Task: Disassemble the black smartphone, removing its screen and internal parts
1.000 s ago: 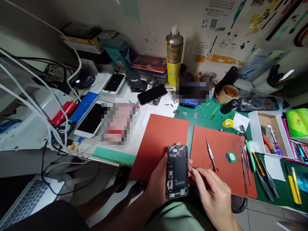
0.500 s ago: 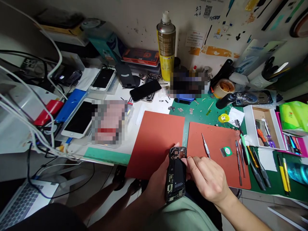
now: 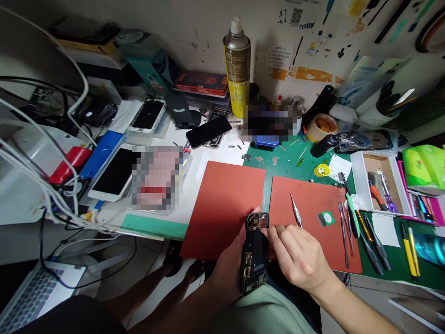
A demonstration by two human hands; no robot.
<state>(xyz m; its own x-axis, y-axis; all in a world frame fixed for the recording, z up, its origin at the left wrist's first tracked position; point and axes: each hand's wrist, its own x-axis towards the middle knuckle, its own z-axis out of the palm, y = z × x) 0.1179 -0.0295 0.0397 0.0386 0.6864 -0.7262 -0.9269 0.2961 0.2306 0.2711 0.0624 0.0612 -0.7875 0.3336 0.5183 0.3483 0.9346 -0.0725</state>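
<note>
An opened phone point(image 3: 256, 253) lies tilted above my lap, its dark battery and inner parts facing up. My left hand point(image 3: 230, 257) is wrapped round its left side, with a fingertip showing past the top edge. My right hand point(image 3: 301, 256) is closed in a pinch at the phone's upper right, index finger and thumb over the inner parts near the top. Whatever sits between those fingertips is too small to make out. Behind the phone lie two reddish-brown mats, a left mat point(image 3: 227, 199) and a right mat point(image 3: 313, 250).
A metal pen-like tool point(image 3: 295, 209) and thin picks point(image 3: 343, 236) rest on the right mat. Brushes and tweezers point(image 3: 377, 243) lie farther right, beside a white box point(image 3: 385, 185) of tools. A spray can point(image 3: 237, 69) stands at the back. Phones point(image 3: 114, 174) and cables occupy the left.
The view has shifted very slightly. My right fingertips have moved a little at the phone's upper right; my left hand keeps the same hold.
</note>
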